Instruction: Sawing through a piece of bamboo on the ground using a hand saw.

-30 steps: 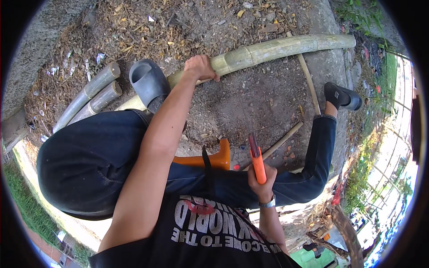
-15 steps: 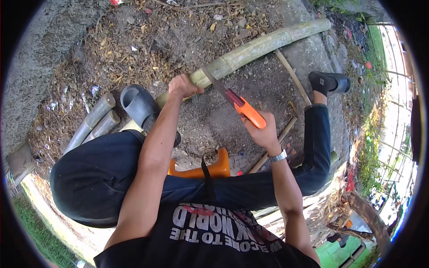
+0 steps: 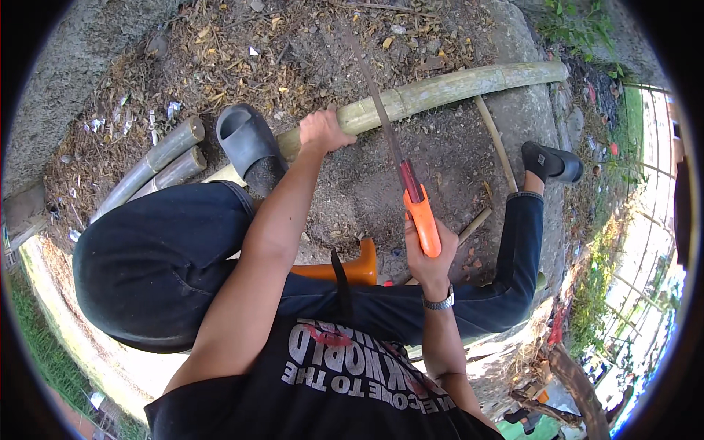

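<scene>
A long pale-green bamboo pole lies slanting across the ground in front of me. My left hand is wrapped over it and presses it down. My right hand grips the orange handle of a handsaw. Its long, narrow blade crosses the pole just right of my left hand, close to a joint in the bamboo, and the tip reaches past the pole's far side. Whether the teeth have cut in cannot be made out. Next to my left forearm, a dark slipper is on my foot beside the pole.
Two cut bamboo pieces lie at the left. An orange plastic object, partly hidden, is by my legs. A thin stick runs beneath the pole at the right. Rough grey concrete rises at the far left. Dry leaves and litter cover the soil.
My right hand has drawn back toward me with the saw, and the blade now points more straight ahead. It crosses the pole nearer the joint. My left hand stays on the bamboo; the view has shifted slightly.
</scene>
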### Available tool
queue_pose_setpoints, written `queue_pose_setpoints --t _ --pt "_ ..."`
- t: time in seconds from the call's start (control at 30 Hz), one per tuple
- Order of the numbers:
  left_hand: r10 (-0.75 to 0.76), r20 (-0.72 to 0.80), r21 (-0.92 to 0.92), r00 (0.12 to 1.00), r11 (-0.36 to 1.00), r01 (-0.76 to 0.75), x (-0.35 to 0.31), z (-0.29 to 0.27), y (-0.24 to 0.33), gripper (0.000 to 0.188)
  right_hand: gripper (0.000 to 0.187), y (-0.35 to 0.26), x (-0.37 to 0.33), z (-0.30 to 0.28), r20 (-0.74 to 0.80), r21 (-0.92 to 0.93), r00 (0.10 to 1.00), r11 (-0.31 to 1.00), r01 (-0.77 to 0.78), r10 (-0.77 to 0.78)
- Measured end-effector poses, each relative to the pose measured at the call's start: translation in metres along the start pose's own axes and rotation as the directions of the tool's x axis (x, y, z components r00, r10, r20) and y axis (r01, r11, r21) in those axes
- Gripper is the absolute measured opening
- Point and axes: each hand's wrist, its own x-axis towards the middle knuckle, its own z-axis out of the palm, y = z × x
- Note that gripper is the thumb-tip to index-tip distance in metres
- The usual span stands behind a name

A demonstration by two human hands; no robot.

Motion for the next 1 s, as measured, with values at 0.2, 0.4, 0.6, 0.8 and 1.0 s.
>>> queue_pose_setpoints --t 0.2,0.4,0.6,0.8,1.0 --pt "0.032 0.001 0.069 0.999 0.997 -0.032 0.000 0.012 -0.002 0.096 0.011 0.028 -0.005 0.018 0.032 -0.110 0.998 0.993 -0.043 0.047" --pt "0.054 0.073 0.080 0.996 0.995 -0.060 0.006 0.007 -0.012 0.093 0.009 0.022 -0.033 -0.003 0.090 -0.178 0.992 0.981 -0.073 0.090" --pt "-0.016 0.195 0.102 0.981 0.995 -0.004 0.019 -0.013 -0.004 0.078 0.008 0.009 -0.110 -0.056 0.133 -0.121 0.965 0.970 -0.209 0.224" --pt "-0.017 0.188 0.071 0.982 0.997 0.004 0.025 -0.010 0.010 0.075 0.013 0.056 0.043 0.078 0.012 -0.093 1.000 0.995 0.025 -0.024" --pt "-0.002 0.088 0.116 0.996 0.993 -0.008 0.023 -0.001 -0.010 0.080 0.009 0.027 0.105 0.022 0.044 -0.126 0.995 0.988 0.094 -0.089"
